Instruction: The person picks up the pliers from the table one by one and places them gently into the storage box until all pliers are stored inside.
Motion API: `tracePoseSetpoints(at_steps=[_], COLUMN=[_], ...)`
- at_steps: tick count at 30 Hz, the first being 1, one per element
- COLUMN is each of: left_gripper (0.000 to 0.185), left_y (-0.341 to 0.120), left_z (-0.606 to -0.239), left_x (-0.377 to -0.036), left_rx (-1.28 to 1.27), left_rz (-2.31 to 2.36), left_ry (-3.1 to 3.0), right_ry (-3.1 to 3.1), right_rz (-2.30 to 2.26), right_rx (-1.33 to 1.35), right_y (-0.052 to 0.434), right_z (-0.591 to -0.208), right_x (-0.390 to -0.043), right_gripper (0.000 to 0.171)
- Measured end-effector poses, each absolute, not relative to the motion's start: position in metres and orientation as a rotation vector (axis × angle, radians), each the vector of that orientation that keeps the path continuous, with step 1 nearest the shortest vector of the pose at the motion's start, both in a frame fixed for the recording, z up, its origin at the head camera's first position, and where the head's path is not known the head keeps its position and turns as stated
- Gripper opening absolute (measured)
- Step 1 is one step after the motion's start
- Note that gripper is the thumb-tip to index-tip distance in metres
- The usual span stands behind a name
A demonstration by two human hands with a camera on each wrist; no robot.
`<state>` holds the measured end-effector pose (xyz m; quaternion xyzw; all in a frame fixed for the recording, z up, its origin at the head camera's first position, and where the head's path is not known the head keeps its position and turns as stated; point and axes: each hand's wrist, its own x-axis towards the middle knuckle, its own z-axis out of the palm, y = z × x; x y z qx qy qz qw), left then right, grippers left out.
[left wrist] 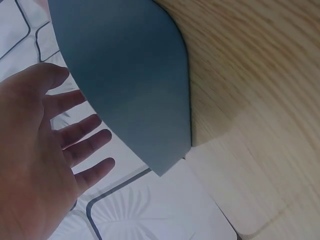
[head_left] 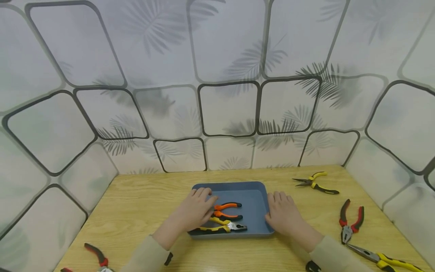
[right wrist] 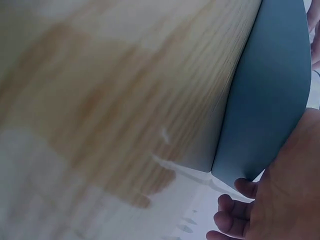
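Note:
A blue tray (head_left: 253, 196) sits at the middle of the wooden table (head_left: 142, 204). Inside it lie orange-handled pliers (head_left: 227, 210) and, nearer to me, yellow-and-black pliers (head_left: 222, 227). My left hand (head_left: 198, 208) is over the tray's left side with its fingers reaching in beside the orange handles. In the left wrist view that hand (left wrist: 45, 145) is spread open next to the tray's outer wall (left wrist: 130, 85). My right hand (head_left: 283, 215) lies against the tray's right rim. The right wrist view shows its fingers (right wrist: 235, 210) loosely bent beside the tray wall (right wrist: 270, 100), holding nothing.
Yellow-and-black needle-nose pliers (head_left: 316, 182) lie at the back right. Red-and-black pliers (head_left: 350, 223) and a yellow-handled pair (head_left: 384, 258) lie at the right front. Another red-handled pair (head_left: 96, 257) is at the front left. Patterned panels wall in the table on three sides.

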<state>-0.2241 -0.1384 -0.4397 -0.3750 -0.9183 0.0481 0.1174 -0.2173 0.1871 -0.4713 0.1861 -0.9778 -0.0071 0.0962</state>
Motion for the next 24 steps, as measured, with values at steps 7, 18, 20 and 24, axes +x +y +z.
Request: tracePoseSetpoints(at_steps=[7, 18, 20, 24], left_gripper=[0.04, 0.047, 0.048, 0.049], left_y=[-0.152, -0.166, -0.168, -0.173], left_z=[-0.437, -0.433, -0.432, -0.433], left_x=[-0.218, -0.211, -0.21, -0.208], left_rx=[-1.078, -1.038, -1.038, -1.027], left_rz=[0.191, 0.18, 0.166, 0.14], left_ry=[-2.723, -2.785, -2.782, -2.788], right_ry=[-2.89, -2.908, -2.908, -2.905], right_rz=[-0.021, -0.021, -0.014, -0.027], right_rx=[0.549, 0.526, 0.524, 0.52], right_y=[0.187, 0.186, 0.186, 0.188], right_z=[-0.472, -0.472, -0.474, -0.478], right_x=[-0.217, -0.217, -0.218, -0.219], right_gripper=[0.036, 0.036, 0.037, 0.038])
